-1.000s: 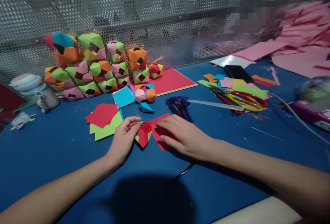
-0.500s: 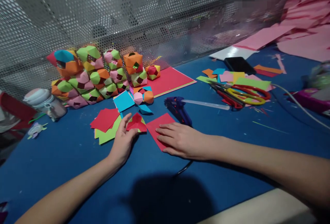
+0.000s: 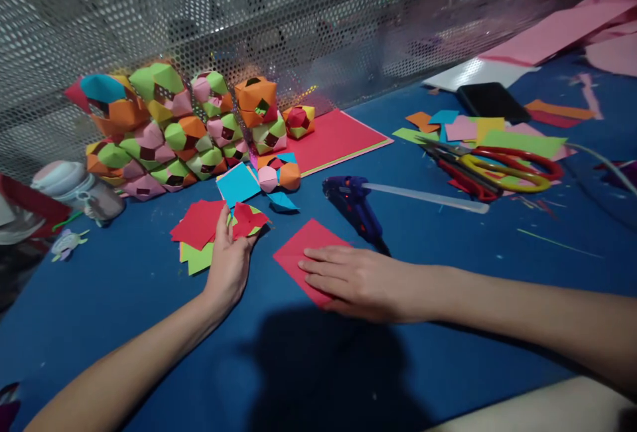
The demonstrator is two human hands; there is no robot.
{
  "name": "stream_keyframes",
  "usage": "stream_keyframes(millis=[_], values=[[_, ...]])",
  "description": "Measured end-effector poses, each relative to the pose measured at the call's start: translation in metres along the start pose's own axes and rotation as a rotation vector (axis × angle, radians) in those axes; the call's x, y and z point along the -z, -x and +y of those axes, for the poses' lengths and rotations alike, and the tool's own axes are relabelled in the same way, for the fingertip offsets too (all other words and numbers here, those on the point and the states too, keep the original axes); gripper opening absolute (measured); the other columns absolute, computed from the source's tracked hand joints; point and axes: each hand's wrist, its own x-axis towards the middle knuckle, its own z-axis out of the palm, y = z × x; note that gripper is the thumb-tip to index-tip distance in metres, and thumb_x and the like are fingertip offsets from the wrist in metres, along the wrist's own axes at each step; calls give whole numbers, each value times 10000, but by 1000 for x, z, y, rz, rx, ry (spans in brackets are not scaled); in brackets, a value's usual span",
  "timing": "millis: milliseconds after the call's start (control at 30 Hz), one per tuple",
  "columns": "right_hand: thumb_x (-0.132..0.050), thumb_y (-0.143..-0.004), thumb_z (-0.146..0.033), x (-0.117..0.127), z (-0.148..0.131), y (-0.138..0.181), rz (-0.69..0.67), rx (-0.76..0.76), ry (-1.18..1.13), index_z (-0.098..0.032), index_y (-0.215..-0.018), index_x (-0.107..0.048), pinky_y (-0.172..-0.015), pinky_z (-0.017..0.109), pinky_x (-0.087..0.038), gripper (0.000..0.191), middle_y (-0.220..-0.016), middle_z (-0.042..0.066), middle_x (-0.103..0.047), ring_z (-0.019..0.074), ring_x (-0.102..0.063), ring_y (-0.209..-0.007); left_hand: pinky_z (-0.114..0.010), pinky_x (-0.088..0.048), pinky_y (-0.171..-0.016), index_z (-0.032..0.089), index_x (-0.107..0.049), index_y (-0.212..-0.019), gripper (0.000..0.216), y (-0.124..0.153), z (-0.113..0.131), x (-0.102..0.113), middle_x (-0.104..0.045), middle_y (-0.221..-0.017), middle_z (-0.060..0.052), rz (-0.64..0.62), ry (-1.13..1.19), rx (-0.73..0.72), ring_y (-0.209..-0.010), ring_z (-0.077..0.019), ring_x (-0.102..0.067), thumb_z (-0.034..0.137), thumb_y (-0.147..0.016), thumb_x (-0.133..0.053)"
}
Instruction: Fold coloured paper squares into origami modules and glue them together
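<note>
Resting L hand (image 3: 227,265) against folded piece (image 3: 247,219), grip unclear; R hand (image 3: 359,281) open flat on red square (image 3: 301,246).

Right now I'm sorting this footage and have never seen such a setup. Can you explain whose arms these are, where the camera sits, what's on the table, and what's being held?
There is no machine here. The single picture comes from a camera worn on a person's head, looking forward and down, so both bare arms are that person's own.

The left hand rests open on the edge of a paper stack, with its thumb against a folded piece of red paper. The right hand lies flat on a red square. Neither hand grips anything.

On the blue table there are also a glue gun, scissors on paper scraps, and a phone. Coloured paper cubes are piled against the mesh at the back.
</note>
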Motion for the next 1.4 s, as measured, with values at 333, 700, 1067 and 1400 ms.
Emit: stream_keyframes(millis=[333,700,1067,1400], values=[[-488,-902,-248,6,-2,1,-43,101,-235,-74,-1195,-551,-1004,409,-437,347,-1251,166,-571,224,-481,-1227,-352,-456,-981,307,-261,-1367,657,2,1,-1,-199,-1512,-112,-39,59,26,-1217,-232,-493,212,-812,-600],[-472,-912,-265,8,-5,0,-25,94,-206,-64,-1162,-573,-983,409,-457,337,-1206,168,-601,240,-492,-1215,-242,-528,-672,308,-335,-1325,615,6,2,1,-269,-1453,-83,-31,-172,-92,-1007,-155,-527,175,-772,-571],[-519,-885,-219,6,-6,3,11,90,-333,-80,-1154,-585,-976,402,-469,310,-1152,168,-632,221,-519,-1189,-360,-436,-919,173,-572,-1074,240,35,14,0,-613,-1097,-117,-554,-831,-523,-1054,-181,-549,182,-890,-419],[-512,-893,-198,8,-8,2,277,-110,-534,-129,-1110,-616,-912,342,-523,250,-1096,122,-668,169,-619,-1045,-425,-392,-991,236,-528,-1223,470,57,14,18,-573,-1266,-121,-743,-922,-505,-1177,-233,-514,333,-775,-632]])
